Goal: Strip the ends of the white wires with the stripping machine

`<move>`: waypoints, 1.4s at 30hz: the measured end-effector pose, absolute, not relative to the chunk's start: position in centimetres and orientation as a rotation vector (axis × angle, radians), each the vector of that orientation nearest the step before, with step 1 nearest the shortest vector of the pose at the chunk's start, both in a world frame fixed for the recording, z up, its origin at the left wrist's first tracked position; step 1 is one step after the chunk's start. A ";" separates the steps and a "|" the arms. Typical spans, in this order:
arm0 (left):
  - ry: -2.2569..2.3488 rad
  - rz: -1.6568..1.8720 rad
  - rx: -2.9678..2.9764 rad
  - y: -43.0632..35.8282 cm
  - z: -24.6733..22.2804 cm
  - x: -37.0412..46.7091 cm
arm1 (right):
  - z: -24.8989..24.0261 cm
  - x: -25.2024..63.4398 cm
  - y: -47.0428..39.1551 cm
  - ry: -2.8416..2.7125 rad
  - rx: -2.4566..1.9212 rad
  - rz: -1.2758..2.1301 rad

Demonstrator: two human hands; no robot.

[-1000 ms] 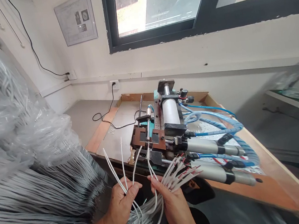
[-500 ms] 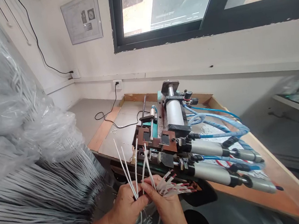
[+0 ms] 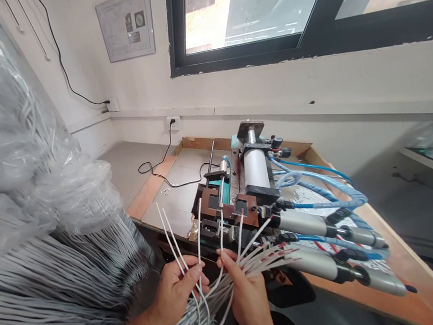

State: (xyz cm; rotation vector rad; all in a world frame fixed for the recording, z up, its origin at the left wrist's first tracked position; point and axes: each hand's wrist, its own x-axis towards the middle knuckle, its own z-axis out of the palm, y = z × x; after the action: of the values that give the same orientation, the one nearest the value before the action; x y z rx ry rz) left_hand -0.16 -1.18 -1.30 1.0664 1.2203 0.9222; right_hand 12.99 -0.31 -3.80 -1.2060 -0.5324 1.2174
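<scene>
Hands slightly apart, low in front of the stripped-down bench machine [image 3: 256,171], palms turned partly toward each other. Left hand [image 3: 181,286] pinches a few white wires [image 3: 172,236] between thumb and fingers; their free ends rise loosely spread, pointing up toward the bench. Right hand [image 3: 248,289] grips a red-tipped bundle [image 3: 269,260], its ends fanning out to the right past the knuckles, with one single wire [image 3: 221,232] standing upright at the thumb and forefinger tips. Tails of both lots run down between the wrists into a loose grey-white tangle. The wires' upper ends overlap the machine's front in view; contact with it cannot be told. Machine carries an upright silver cylinder, two grey cylinders [image 3: 305,223] lying toward the right, and looped blue hoses [image 3: 323,204]. Small white offcuts [image 3: 165,191] lie on the bench top [image 3: 159,210] left of it. At far left, a large mass of grey cables [image 3: 60,300] hangs beneath crumpled clear plastic [image 3: 76,199]. Dark-framed window [image 3: 238,11] above, framed sheet [image 3: 118,35] on the wall beside it.
</scene>
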 end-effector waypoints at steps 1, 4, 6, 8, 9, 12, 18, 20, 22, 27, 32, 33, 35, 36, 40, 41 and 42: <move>1.224 0.920 1.058 -1.1 -1.3 -0.2 | -3.5 13.0 -0.1 -0.510 -1.204 1.227; 1.229 0.922 1.042 -1.1 -1.3 -0.2 | -2.7 12.9 0.2 -0.414 -1.172 1.290; 1.227 0.928 1.041 -1.1 -1.3 -0.2 | -2.3 12.8 0.4 -0.347 -1.139 1.338; 1.231 0.920 1.041 -1.1 -1.4 -0.1 | -2.1 12.7 0.5 -0.293 -1.111 1.375; 1.234 0.911 1.044 -1.2 -1.5 -0.1 | -2.0 12.6 0.5 -0.271 -1.100 1.391; 1.229 0.889 1.090 -1.3 -1.7 -0.1 | -1.8 12.6 0.5 -0.235 -1.086 1.473; 1.190 0.784 1.312 -1.5 -1.5 0.2 | -2.0 12.5 -0.4 -0.364 -1.134 1.556; 1.194 0.764 1.366 -1.5 -1.5 0.2 | -2.1 12.5 -0.7 -0.384 -1.138 1.475; 1.202 0.780 1.398 -1.4 -1.7 0.0 | -2.2 12.4 -0.8 -0.386 -1.150 1.394; 1.232 0.820 1.416 -1.2 -1.9 -0.3 | -2.1 12.7 -0.2 -0.372 -1.194 1.303; 1.245 0.822 1.425 -1.1 -1.6 -0.4 | -2.3 12.7 0.2 -0.361 -1.151 1.344; 1.251 0.818 1.420 -1.0 -1.6 -0.4 | -2.3 12.7 0.3 -0.370 -1.151 1.351; 1.248 0.800 1.409 -1.0 -1.6 -0.4 | -2.1 12.7 0.3 -0.400 -1.151 1.376; 1.241 0.784 1.407 -1.0 -1.5 -0.4 | -1.9 12.7 0.2 -0.420 -1.151 1.404; 1.140 0.775 1.479 -0.8 -0.7 -0.1 | -1.5 12.9 -0.3 -0.613 -1.099 1.653; 1.096 0.773 1.518 -0.7 -0.4 0.0 | -1.5 13.0 -0.5 -0.685 -1.081 1.688; 1.058 0.764 1.558 -0.7 -0.1 0.1 | -1.5 13.0 -0.7 -0.758 -1.069 1.688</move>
State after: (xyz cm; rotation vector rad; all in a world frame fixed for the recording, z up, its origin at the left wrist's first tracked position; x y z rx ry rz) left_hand 0.07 -0.67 -0.11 1.5581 1.0580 0.7639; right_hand 13.02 -0.67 -1.52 -1.0693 -0.7583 1.6884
